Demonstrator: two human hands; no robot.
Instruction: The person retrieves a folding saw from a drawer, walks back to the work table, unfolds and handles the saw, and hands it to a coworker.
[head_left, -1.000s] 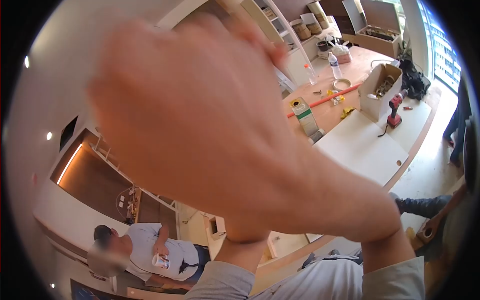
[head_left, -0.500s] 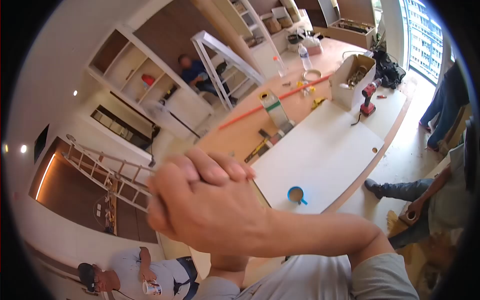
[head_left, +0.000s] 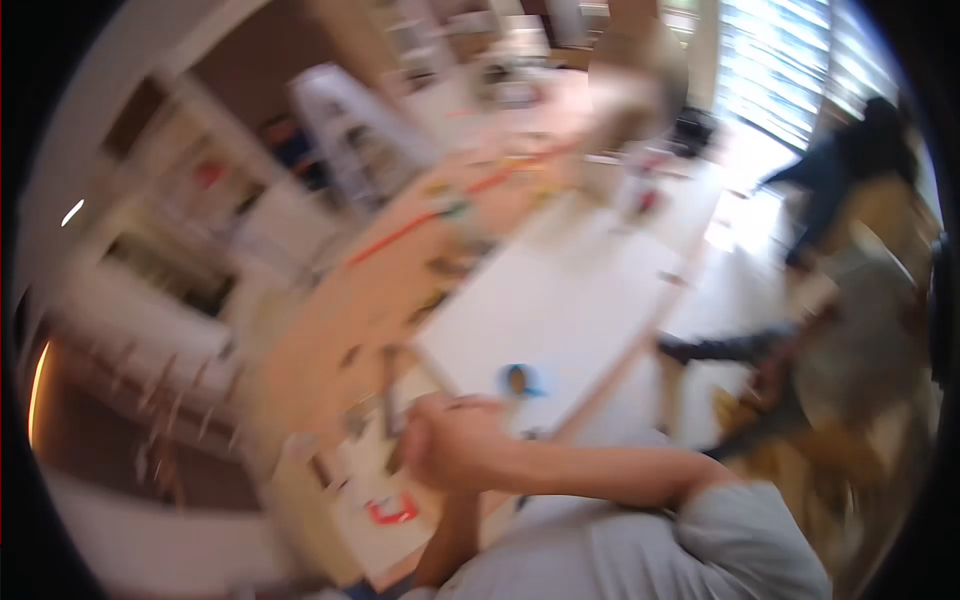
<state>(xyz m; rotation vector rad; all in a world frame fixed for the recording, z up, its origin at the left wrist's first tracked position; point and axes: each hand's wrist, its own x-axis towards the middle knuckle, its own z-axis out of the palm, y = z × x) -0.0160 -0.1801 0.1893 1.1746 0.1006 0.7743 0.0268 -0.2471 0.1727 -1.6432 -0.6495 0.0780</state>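
The person has two hands [head_left: 455, 440]. There is one blue cup [head_left: 516, 380], one white stepladder [head_left: 378, 105] and one glowing light strip [head_left: 38, 395].

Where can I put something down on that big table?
The white board looks bare between the blue cup and the box. So does the brown tabletop between the red strip and the small dark thing, though it's blurry. It's crowded left of the hands, with a red thing and other bits, and near the box.

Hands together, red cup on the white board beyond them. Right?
Not quite: the cup is blue, not red. The head view shows it, blurred, on the white board beyond the hands, which are together.
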